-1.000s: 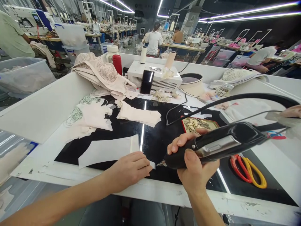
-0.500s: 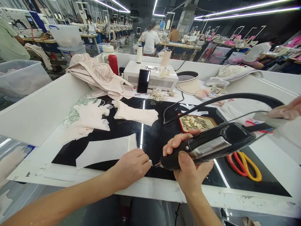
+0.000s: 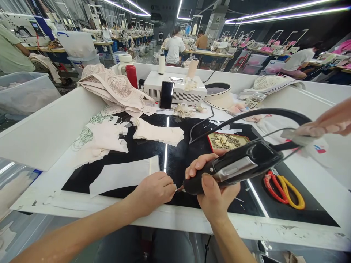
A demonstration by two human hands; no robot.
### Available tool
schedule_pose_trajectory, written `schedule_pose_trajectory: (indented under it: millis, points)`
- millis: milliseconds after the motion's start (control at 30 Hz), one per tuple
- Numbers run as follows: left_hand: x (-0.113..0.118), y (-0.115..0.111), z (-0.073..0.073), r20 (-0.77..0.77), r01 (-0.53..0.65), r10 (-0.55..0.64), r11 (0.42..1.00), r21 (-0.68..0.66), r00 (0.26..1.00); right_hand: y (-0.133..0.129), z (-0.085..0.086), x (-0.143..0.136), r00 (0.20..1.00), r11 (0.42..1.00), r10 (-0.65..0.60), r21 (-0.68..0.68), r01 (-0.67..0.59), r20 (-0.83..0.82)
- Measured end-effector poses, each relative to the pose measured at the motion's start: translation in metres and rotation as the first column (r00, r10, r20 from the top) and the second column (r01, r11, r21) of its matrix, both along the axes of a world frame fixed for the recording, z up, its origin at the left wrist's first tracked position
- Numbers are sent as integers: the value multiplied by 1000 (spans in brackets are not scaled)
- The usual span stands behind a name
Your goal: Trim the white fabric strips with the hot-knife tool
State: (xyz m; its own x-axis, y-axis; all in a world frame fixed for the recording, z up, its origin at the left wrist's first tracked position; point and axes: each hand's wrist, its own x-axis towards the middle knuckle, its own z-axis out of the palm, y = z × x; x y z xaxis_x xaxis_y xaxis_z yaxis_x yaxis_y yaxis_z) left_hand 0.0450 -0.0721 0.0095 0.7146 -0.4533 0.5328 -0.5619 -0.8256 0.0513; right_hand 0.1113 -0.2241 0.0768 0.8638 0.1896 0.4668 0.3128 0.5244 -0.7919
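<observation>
My right hand is wrapped round a thick black handheld power tool with a silver lever. Its thin pointed metal tip aims left, right by the fingertips of my left hand. Those fingers are pinched closed low over the black board, with a tiny white bit showing at their ends; what they hold is mostly hidden. A white fabric panel with a cream strip near its right end lies flat, partly covered by my left hand.
Another person's hand reaches in at the right, by the tool's black cable. Red and yellow scissors, a tray of small pieces, stacked cream fabric and loose scraps lie around. Behind stand a phone and a white box.
The tool and my right hand have shifted slightly left, the tip now closer to my left fingertips. The other person's hand has come further into view from the right.
</observation>
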Motion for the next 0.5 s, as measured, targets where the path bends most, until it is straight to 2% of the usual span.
schedule_pose_trajectory:
  millis: [500]
  points:
    - [-1,1,3,-56,8,-13,996,-86,998,2,-1,3,1000,999,-14,36,13,18]
